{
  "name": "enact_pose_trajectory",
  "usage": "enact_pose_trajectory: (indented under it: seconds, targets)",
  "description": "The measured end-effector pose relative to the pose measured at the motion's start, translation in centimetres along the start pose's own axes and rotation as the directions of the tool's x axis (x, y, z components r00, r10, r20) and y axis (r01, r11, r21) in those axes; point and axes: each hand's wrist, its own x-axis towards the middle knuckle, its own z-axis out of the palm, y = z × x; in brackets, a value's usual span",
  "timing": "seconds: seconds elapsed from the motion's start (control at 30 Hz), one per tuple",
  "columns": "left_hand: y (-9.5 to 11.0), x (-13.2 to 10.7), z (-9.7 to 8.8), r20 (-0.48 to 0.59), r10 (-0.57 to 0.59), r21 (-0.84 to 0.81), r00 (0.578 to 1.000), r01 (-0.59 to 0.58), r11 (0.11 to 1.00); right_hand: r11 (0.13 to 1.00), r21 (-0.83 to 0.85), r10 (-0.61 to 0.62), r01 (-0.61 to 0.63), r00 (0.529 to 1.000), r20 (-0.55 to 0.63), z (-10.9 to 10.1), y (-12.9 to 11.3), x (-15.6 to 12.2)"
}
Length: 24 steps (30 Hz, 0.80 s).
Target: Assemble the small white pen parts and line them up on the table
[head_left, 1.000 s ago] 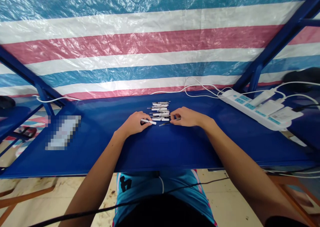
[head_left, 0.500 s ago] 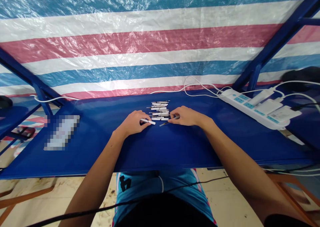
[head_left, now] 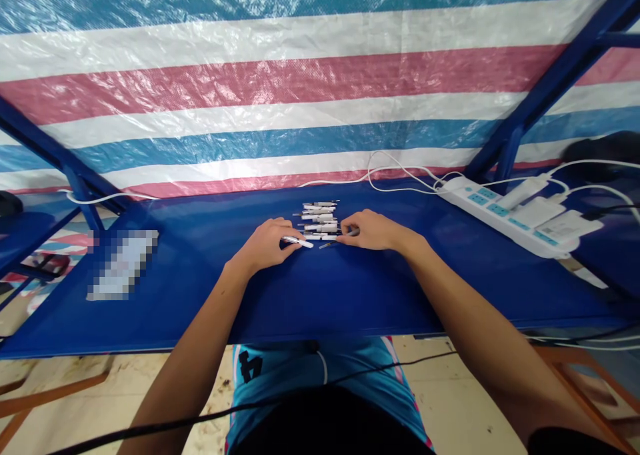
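Note:
My left hand (head_left: pixel 274 243) is closed in a pinch around a white pen (head_left: pixel 305 243), whose end points right; whether it is a whole pen or only a part I cannot tell. Across from it, my right hand (head_left: pixel 369 230) grips a slim grey pen (head_left: pixel 353 232) with a thin dark tip sticking out to the left, low over the table. The fingers hide part of both. Between and just beyond the hands lies a stack of several white and grey pens (head_left: pixel 320 219), side by side, some with thin tips poking out.
The blue table (head_left: pixel 320 295) carries a white power strip (head_left: pixel 500 215) with plugs and chargers at the right. White cables (head_left: pixel 400 168) run along the back edge. A blurred-out flat object (head_left: pixel 123 266) lies at the left. A striped plastic sheet (head_left: pixel 300 81) hangs behind, between blue metal posts.
The white pen in my left hand has shifted slightly right, nearer the grey pen's tip. My right hand has barely moved, still gripping the grey pen.

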Motion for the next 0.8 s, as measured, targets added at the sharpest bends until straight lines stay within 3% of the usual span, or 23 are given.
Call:
enact_pose_trajectory:
  seconds: [0.8]
  targets:
    - [0.33,-0.14,-0.65,-0.075,-0.045,-0.201,0.996,0.029,0.979,1.000,-0.002,0.001,-0.001,1.000,-0.009,-0.10,0.20,-0.03]
